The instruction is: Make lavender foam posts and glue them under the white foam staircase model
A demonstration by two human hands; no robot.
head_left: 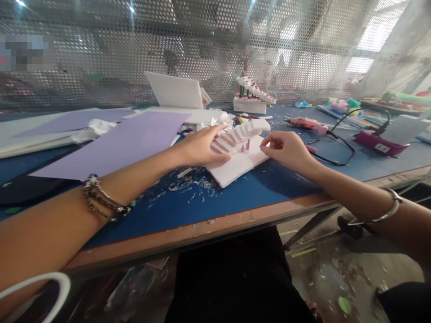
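Note:
A small white foam staircase model (239,134) stands on a white foam board (227,172), with short purple posts (245,146) under its stepped slope. My left hand (202,147) grips the left end of the stepped piece, thumb at the near side and fingers over the far side. Just right of the model, at the board's right edge, is my right hand (286,150). Its thumb and forefinger are pinched together; anything between them is too small to make out. White foam crumbs (198,184) lie on the blue tabletop in front of the board.
Purple sheets (128,143) and crumpled white paper (97,128) lie on the left. Behind stands another staircase model (251,96) with red dots, beside an upright white board (175,89). A pink glue gun (308,124), black cable (352,152) and purple power strip (384,143) are on the right.

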